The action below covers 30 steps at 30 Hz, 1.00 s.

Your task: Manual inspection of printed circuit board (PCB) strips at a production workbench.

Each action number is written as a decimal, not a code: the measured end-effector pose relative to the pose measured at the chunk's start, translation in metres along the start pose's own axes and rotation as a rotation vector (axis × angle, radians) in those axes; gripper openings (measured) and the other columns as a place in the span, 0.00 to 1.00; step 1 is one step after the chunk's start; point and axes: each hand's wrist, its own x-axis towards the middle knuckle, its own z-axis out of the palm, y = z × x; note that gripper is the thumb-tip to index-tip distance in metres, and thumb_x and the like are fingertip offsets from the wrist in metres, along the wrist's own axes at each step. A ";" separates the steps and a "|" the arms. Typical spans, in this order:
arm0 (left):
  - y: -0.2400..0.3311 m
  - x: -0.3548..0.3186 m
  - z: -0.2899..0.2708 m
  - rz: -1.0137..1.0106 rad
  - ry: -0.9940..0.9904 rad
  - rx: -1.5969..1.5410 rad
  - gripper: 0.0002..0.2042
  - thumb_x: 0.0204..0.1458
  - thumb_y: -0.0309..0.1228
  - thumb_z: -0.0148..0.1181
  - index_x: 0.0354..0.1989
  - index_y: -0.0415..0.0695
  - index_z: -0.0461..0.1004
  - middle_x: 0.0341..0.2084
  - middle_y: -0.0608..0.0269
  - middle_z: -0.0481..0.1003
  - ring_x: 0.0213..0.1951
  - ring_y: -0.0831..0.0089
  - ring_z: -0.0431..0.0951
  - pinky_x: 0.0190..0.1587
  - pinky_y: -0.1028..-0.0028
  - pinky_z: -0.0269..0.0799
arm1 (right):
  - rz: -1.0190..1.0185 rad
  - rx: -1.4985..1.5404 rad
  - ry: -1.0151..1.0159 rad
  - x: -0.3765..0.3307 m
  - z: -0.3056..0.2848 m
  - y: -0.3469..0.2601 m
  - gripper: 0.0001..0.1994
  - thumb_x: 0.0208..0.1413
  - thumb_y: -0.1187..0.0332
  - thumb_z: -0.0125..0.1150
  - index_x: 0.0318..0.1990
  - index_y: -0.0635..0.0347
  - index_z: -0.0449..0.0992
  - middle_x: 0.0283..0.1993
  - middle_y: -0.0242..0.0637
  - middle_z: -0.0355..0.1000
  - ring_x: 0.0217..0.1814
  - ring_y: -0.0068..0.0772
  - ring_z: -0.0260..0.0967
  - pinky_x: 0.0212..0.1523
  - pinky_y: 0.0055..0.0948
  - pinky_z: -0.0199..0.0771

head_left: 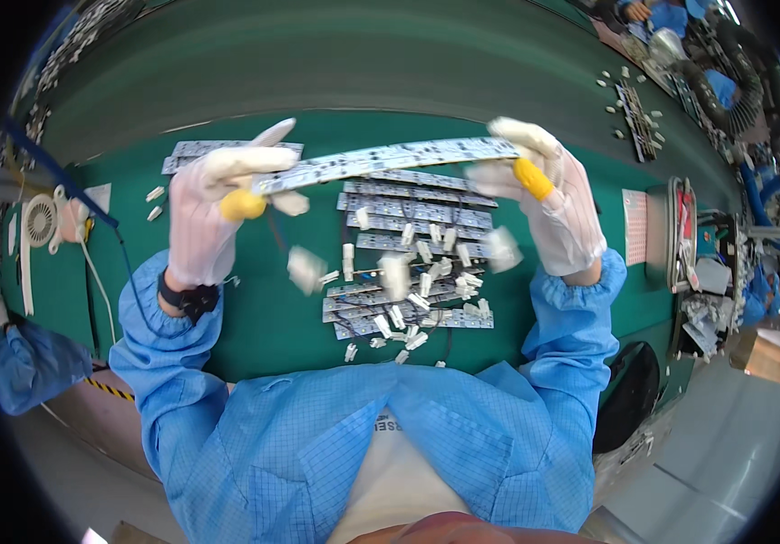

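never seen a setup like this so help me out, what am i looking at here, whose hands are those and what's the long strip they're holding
There is no machine here. A person wears a wide fisheye camera on the head, looking down, so straight edges bend and their own blue sleeves come in from below. The left hand and right hand wear white gloves with yellow finger covers. Together they hold a long narrow circuit strip by its ends, lifted above the green work surface. Below it lies a pile of similar strips with small white connectors on wires. Some pale blurred pieces hang under the held strip; I cannot tell exactly what they are. Other workers' benches show at the far right.
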 end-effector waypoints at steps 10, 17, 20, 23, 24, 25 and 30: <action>-0.010 -0.002 0.004 -0.127 0.209 0.506 0.09 0.53 0.29 0.58 0.42 0.41 0.77 0.32 0.57 0.79 0.30 0.64 0.79 0.36 0.71 0.72 | -0.003 -0.090 -0.077 -0.011 -0.003 -0.004 0.40 0.44 0.38 0.64 0.48 0.71 0.67 0.27 0.39 0.74 0.21 0.27 0.73 0.20 0.20 0.74; 0.008 0.007 0.004 -0.300 0.134 0.501 0.17 0.62 0.41 0.45 0.51 0.46 0.74 0.35 0.62 0.79 0.33 0.78 0.76 0.30 0.79 0.67 | 0.069 0.121 -0.121 -0.007 -0.008 0.007 0.27 0.54 0.51 0.59 0.45 0.71 0.68 0.27 0.41 0.74 0.19 0.30 0.72 0.18 0.22 0.74; 0.008 0.002 0.001 -0.273 0.126 0.521 0.26 0.63 0.49 0.37 0.50 0.42 0.75 0.31 0.62 0.79 0.35 0.75 0.74 0.36 0.76 0.65 | 0.059 0.246 -0.206 -0.004 -0.014 0.014 0.26 0.56 0.51 0.57 0.48 0.70 0.67 0.27 0.45 0.74 0.19 0.32 0.72 0.19 0.23 0.74; 0.007 0.003 -0.002 -0.161 0.090 0.415 0.24 0.63 0.47 0.42 0.50 0.37 0.73 0.19 0.62 0.79 0.29 0.78 0.76 0.37 0.76 0.67 | 0.078 0.300 -0.217 -0.006 -0.015 0.018 0.27 0.56 0.51 0.57 0.50 0.69 0.64 0.29 0.47 0.74 0.19 0.33 0.71 0.19 0.25 0.74; 0.006 0.002 -0.002 -0.144 0.089 0.382 0.24 0.63 0.46 0.42 0.49 0.37 0.73 0.17 0.62 0.78 0.28 0.78 0.76 0.39 0.75 0.68 | 0.071 0.300 -0.250 -0.006 -0.020 0.022 0.27 0.56 0.51 0.57 0.50 0.69 0.64 0.30 0.47 0.74 0.19 0.34 0.71 0.19 0.26 0.74; 0.009 0.003 -0.003 -0.136 0.058 0.416 0.23 0.63 0.46 0.43 0.48 0.36 0.74 0.20 0.62 0.79 0.27 0.78 0.75 0.39 0.75 0.68 | 0.057 0.277 -0.249 -0.006 -0.021 0.024 0.28 0.55 0.51 0.58 0.50 0.69 0.65 0.29 0.46 0.74 0.19 0.32 0.71 0.19 0.25 0.73; 0.001 0.002 0.007 -0.204 0.051 -0.030 0.26 0.62 0.49 0.43 0.56 0.37 0.67 0.31 0.62 0.80 0.30 0.79 0.77 0.39 0.77 0.68 | -0.077 0.163 -0.112 -0.003 0.002 0.014 0.31 0.51 0.50 0.62 0.53 0.69 0.65 0.27 0.38 0.71 0.25 0.26 0.71 0.26 0.18 0.72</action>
